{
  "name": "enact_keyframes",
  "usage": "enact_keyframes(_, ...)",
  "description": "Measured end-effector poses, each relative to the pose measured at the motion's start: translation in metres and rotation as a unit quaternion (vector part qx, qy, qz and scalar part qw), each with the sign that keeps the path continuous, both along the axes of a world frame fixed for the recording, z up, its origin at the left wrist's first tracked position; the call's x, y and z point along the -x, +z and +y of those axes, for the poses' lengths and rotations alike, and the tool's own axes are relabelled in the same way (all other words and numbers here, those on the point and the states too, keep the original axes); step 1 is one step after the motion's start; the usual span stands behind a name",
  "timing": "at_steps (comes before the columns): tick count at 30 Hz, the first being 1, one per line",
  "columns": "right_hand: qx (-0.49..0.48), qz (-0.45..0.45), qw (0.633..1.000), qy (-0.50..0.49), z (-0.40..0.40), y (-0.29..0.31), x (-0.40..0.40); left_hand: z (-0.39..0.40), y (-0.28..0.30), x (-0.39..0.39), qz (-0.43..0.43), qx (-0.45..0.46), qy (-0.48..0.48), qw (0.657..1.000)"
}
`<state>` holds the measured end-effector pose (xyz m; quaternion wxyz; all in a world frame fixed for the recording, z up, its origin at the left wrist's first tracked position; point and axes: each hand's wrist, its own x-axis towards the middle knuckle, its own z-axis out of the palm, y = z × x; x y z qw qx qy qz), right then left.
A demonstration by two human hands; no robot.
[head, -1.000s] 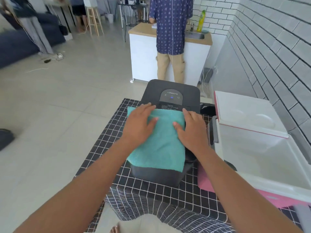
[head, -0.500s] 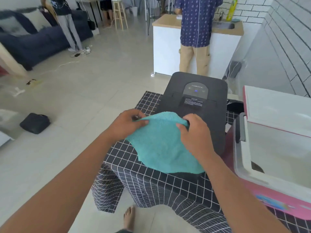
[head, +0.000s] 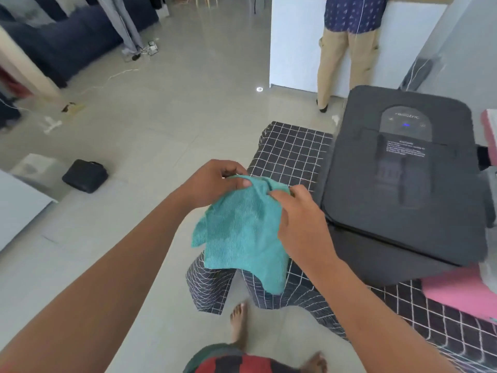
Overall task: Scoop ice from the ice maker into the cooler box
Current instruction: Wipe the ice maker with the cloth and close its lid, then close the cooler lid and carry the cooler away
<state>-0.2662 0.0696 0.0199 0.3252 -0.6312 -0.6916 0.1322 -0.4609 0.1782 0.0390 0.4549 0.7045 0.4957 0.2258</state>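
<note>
A teal cloth (head: 242,235) hangs in the air left of the black ice maker (head: 403,184), over the table's left edge. My left hand (head: 212,185) pinches its top left corner and my right hand (head: 298,219) grips its top right part. The ice maker's lid is closed, with a small blue light on its panel. Only a pink sliver of the cooler box (head: 457,294) shows at the right edge; its inside is out of view.
A black grid-patterned cloth covers the table (head: 290,149). A person in tan trousers (head: 347,52) stands at a white counter behind the ice maker. A black bag (head: 85,175) lies on the tiled floor to the left. My bare feet show below.
Both hands lifted the teal cloth off the ice maker's lid and carried it left, clear of the machine. My view swung left and down, so the cooler box slid almost out of frame.
</note>
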Motion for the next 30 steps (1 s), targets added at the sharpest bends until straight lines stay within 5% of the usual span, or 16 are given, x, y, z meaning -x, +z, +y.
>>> enact_keyframes(10,0.205,-0.013,0.967,-0.148,0.055,-0.092,0.036,0.077,-0.117,0.01,0.043,0.109,-0.076,0.99)
enact_keyframes(19,0.263,-0.003,0.934,-0.242,0.127,-0.13,0.018,0.15,-0.18,-0.041,0.119,0.081,-0.112,0.983)
enact_keyframes(23,0.29,0.002,0.918,-0.27,0.137,-0.138,0.019,0.154,-0.192,-0.045,0.144,0.048,-0.064,0.986)
enact_keyframes(30,0.242,0.049,0.933,-0.261,0.13,-0.093,0.031,0.141,-0.153,-0.024,0.045,0.04,0.006,0.998)
